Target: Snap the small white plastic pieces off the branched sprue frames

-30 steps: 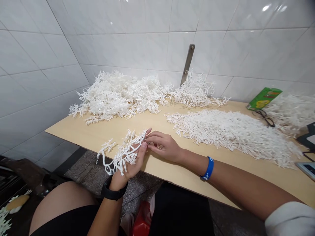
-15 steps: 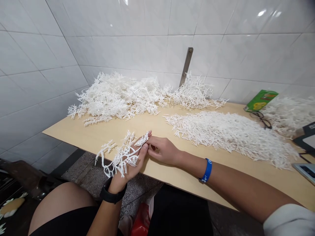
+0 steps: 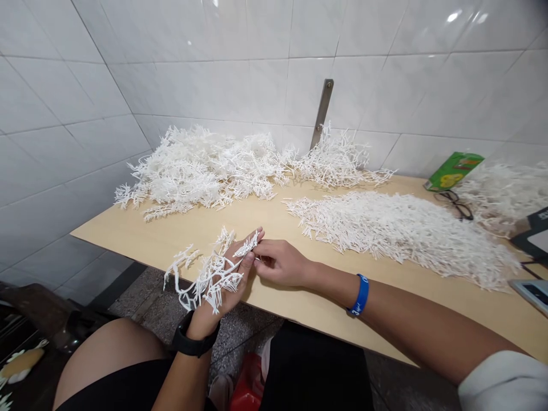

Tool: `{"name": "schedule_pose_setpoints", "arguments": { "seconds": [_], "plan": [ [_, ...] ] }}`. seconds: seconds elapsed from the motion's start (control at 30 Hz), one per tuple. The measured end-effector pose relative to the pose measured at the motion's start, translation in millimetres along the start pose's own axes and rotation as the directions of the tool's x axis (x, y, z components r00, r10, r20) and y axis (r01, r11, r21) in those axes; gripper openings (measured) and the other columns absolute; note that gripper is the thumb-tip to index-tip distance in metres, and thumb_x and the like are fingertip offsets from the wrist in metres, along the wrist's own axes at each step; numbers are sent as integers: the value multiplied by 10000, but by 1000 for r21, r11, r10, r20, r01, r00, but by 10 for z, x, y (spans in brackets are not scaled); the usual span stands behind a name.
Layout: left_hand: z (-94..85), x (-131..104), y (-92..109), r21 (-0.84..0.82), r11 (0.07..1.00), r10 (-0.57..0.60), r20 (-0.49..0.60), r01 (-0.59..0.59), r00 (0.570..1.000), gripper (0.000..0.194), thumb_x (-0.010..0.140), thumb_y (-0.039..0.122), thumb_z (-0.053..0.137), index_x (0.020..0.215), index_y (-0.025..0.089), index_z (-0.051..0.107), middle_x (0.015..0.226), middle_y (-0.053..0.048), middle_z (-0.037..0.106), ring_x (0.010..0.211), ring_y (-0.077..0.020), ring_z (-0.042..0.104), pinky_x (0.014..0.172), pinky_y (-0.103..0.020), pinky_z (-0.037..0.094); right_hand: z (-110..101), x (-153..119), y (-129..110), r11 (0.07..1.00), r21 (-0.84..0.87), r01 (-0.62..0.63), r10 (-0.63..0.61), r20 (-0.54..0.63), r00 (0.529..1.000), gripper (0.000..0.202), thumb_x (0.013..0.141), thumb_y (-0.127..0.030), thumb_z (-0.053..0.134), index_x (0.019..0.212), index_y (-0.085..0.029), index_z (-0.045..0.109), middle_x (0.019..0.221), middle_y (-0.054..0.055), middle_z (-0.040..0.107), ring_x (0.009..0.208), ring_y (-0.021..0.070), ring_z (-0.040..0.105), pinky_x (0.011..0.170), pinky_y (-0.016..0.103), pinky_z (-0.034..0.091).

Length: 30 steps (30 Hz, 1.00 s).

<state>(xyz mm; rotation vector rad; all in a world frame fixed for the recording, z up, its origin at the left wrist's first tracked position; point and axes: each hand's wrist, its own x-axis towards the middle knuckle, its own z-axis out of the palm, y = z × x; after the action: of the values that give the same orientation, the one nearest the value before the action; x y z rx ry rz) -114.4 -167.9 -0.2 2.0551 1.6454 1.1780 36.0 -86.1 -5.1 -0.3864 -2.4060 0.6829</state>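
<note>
White branching plastic pieces [image 3: 214, 274] lie across the palm and wrist of my left hand [image 3: 234, 285], whose thumb presses on them near the table's front edge. My right hand [image 3: 282, 261] is closed in a pinch, its fingertips meeting the left thumb and fingers at the end of the pieces; a small white bit shows between them. Behind the hands on the left is a tangled heap of white branched pieces [image 3: 192, 168], with a smaller tangle [image 3: 336, 160] beside it. To the right spreads a flat pile of short white pieces [image 3: 398, 231].
The wooden tabletop [image 3: 141, 237] stands against a tiled wall with a metal bracket [image 3: 322, 114]. At the right are a green box [image 3: 454, 171], black glasses [image 3: 458, 204], another white heap [image 3: 509, 191] and a phone-like device [image 3: 533, 294]. A red object [image 3: 247, 382] is below the table.
The view has shifted slightly. My right fingertips have moved a little against the left thumb, and a small white bit now shows at them. Both hands otherwise keep their places.
</note>
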Motion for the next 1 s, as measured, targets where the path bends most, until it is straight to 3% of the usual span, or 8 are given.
{"name": "schedule_pose_setpoints", "arguments": {
  "seconds": [0.13, 0.3, 0.4, 0.5, 0.63, 0.7, 0.83, 1.0],
  "plan": [
    [-9, -9, -72, -100, 992, -80, -25, 77, 997, 415, 998, 440, 380, 1267, 271, 646, 1299, -25, 676, 1211, -228, 618, 1086, -404, 474, 18, 0, -25, 1000, -9, 12, -12, 5, 1000, 197, 782, -134, 476, 614, -205, 403, 601, -26, 484, 571, 118, 430, 576, 239, 369],
    [-98, -27, -258, -261, 937, -266, -101, 232, 959, 558, 1005, 533, 262, 1016, 208, 715, 1018, -64, 775, 984, -225, 692, 931, -391, 539, 16, -57, -68, 994, -80, 80, -73, 80, 994, 186, 761, -134, 495, 613, -203, 406, 618, -19, 506, 581, 124, 430, 578, 258, 347],
    [-118, -21, -246, -239, 942, -247, -14, 236, 969, 525, 997, 548, 293, 1127, 235, 694, 1151, -53, 740, 1106, -236, 651, 1016, -420, 490, -37, -34, 15, 981, -176, -84, 73, -65, 995, 184, 866, -176, 480, 683, -192, 496, 662, -2, 552, 604, 133, 469, 599, 270, 357],
    [-95, -17, -167, -220, 951, -225, -2, 219, 974, 499, 1002, 530, 293, 1240, 273, 649, 1227, -45, 707, 1168, -245, 626, 1072, -453, 449, -126, 14, 182, 890, -338, -307, 231, -248, 941, 194, 920, -171, 452, 788, -169, 593, 786, 63, 632, 733, 187, 549, 706, 328, 399],
    [-28, -26, -111, -197, 963, -192, -23, 184, 981, 495, 1017, 487, 275, 1372, 281, 551, 1308, -52, 663, 1181, -237, 625, 1095, -478, 439, -183, 24, 300, 803, -468, -370, 276, -258, 926, 263, 850, -39, 477, 1001, -157, 657, 1151, 156, 641, 1054, 299, 554, 896, 472, 398],
    [-1, -32, -104, -139, 979, -160, -43, 152, 986, 464, 1016, 458, 315, 1390, 293, 533, 1341, -42, 641, 1226, -244, 602, 1123, -491, 418, -155, 8, 248, 869, -404, -284, 197, -243, 950, 298, 858, -32, 470, 1056, -164, 649, 1183, 149, 631, 1097, 296, 545, 927, 480, 417],
    [-7, -35, -81, -17, 1000, -24, -39, 24, 999, 454, 1012, 377, 356, 1437, 274, 480, 1426, -39, 573, 1350, -247, 499, 1171, -483, 381, -50, -13, 38, 998, -63, 22, -31, -147, 989, 249, 911, -113, 488, 1120, -147, 618, 1098, 119, 652, 1024, 218, 593, 897, 370, 500],
    [-29, -22, -64, -8, 998, -60, 23, 60, 998, 493, 1024, 359, 315, 1501, 250, 381, 1537, -46, 445, 1426, -217, 400, 1230, -478, 264, -18, 3, -1, 975, 210, 76, -53, -110, 993, 191, 932, -272, 579, 1052, -146, 658, 1007, 96, 688, 866, 177, 631, 780, 317, 533]
  ]
}}
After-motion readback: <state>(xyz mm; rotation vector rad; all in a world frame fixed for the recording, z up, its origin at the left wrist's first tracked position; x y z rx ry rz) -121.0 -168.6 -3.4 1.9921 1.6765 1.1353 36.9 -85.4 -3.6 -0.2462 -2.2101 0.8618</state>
